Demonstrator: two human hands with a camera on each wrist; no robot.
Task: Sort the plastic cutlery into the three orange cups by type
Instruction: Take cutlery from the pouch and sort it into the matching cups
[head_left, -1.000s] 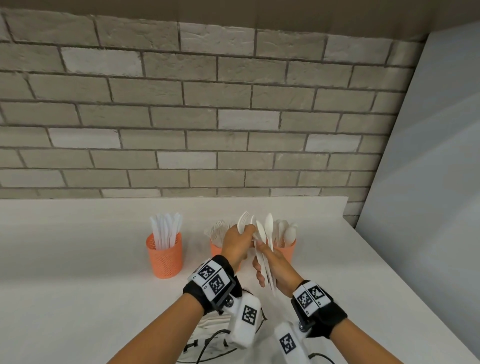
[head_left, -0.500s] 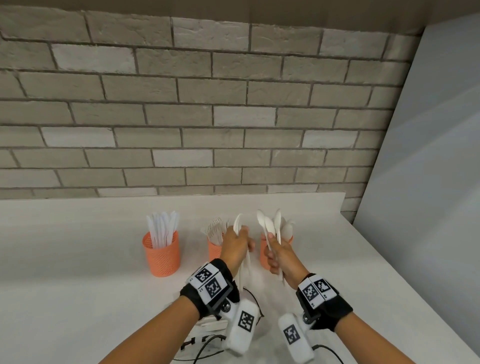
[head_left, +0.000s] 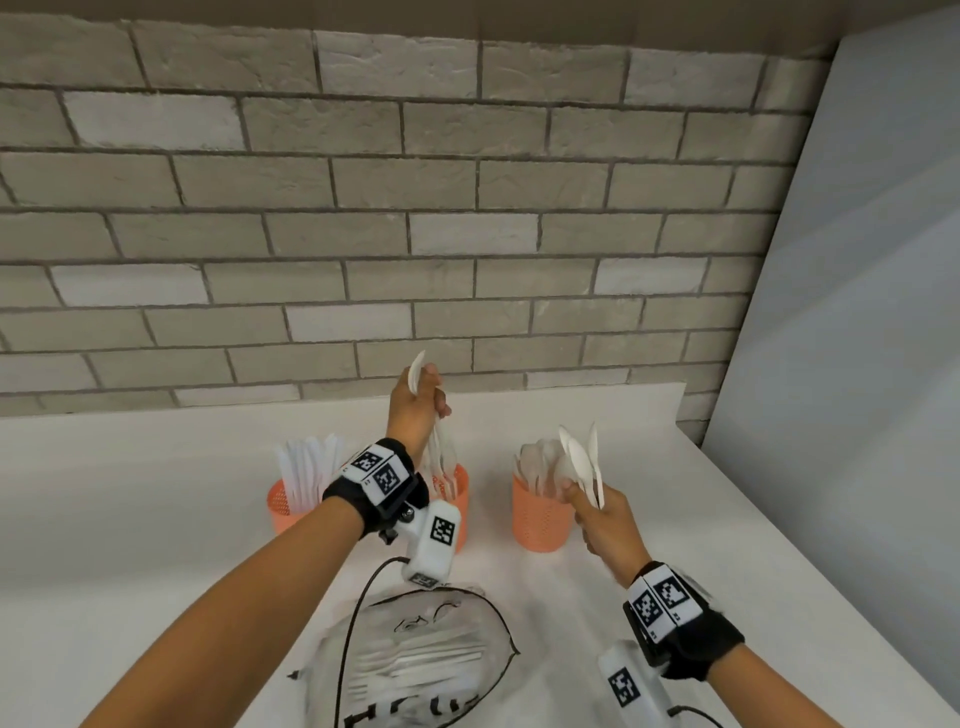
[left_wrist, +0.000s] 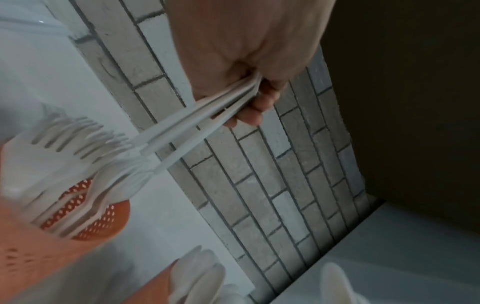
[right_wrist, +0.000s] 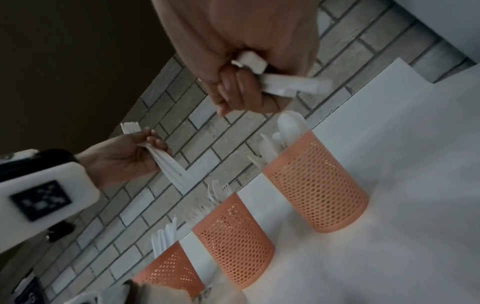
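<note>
Since the earlier frame the two hands have separated: the left hand (head_left: 415, 410) has risen, its fingers closed around a bundle of forks (left_wrist: 182, 133) hanging above the middle cup (head_left: 457, 514). The right hand (head_left: 605, 525) grips spoons (head_left: 582, 460) beside the right cup (head_left: 540, 519). Knives stand in the left cup (head_left: 283, 512). The fork handles spread below the fingers, so I think one may miss the rim or catch on the forks already inside.
</note>
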